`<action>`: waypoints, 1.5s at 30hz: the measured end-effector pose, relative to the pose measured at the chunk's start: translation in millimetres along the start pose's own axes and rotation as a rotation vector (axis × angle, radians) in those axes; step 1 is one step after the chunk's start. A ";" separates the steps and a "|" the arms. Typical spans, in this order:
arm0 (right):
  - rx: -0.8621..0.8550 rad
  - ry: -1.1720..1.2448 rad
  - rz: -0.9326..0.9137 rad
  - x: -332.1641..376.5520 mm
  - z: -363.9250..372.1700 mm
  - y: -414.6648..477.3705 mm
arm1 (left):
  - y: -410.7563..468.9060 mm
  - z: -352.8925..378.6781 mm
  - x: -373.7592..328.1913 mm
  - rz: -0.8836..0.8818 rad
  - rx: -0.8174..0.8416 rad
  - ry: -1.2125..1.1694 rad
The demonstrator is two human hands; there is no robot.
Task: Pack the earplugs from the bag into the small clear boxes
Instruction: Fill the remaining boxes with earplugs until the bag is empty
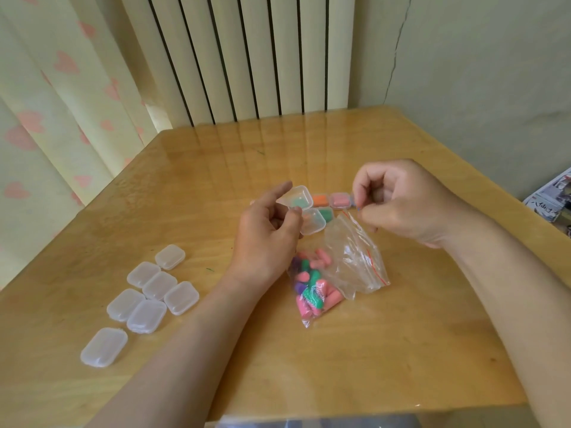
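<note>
My left hand (272, 225) holds an open small clear box (304, 208) between thumb and fingers, its lid tipped up and a green earplug showing inside. My right hand (392, 200) is curled and pinches the top edge of the clear zip bag (352, 257), lifting its mouth off the table. The bag's lower end lies on the table with several pink, green and purple earplugs (312, 288) in it. Behind the held box stand filled boxes: one with orange plugs (321, 200), one with pink (340, 200), one with green (327, 213).
Several closed empty clear boxes (151, 291) lie in a cluster at the left of the wooden table (216, 186). A radiator and a heart-patterned curtain stand behind. Printed paper (553, 202) lies at the right edge.
</note>
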State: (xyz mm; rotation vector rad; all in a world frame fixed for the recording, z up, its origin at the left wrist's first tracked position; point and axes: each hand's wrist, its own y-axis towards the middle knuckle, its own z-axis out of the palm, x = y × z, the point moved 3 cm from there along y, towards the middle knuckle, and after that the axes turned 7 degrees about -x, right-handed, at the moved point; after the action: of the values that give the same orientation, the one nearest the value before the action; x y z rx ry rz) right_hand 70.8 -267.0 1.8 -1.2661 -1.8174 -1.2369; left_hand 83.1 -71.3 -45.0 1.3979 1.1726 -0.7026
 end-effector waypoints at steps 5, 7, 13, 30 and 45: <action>0.240 -0.237 0.078 -6.8 8.7 -5.9 | -1.2 0.7 0.7 -0.013 0.020 0.028; 0.278 -0.250 0.099 -7.9 13.0 -7.3 | -1.2 0.9 0.4 -0.016 0.024 0.030; 0.330 -0.304 0.076 -8.2 17.8 -7.3 | -1.2 1.1 0.7 -0.020 0.025 0.031; 0.322 -0.434 -0.015 -15.6 36.3 -9.0 | 0.3 2.4 2.3 -0.041 0.016 0.032; 0.313 -0.386 -0.009 -3.2 38.7 -13.9 | 1.2 1.4 3.8 -0.076 0.000 0.022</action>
State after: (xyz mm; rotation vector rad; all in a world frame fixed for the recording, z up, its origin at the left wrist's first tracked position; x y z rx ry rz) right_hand 60.4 -234.1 -20.9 -1.3799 -2.1851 -0.7035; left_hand 85.7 -71.6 -48.3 1.3696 1.2482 -0.7419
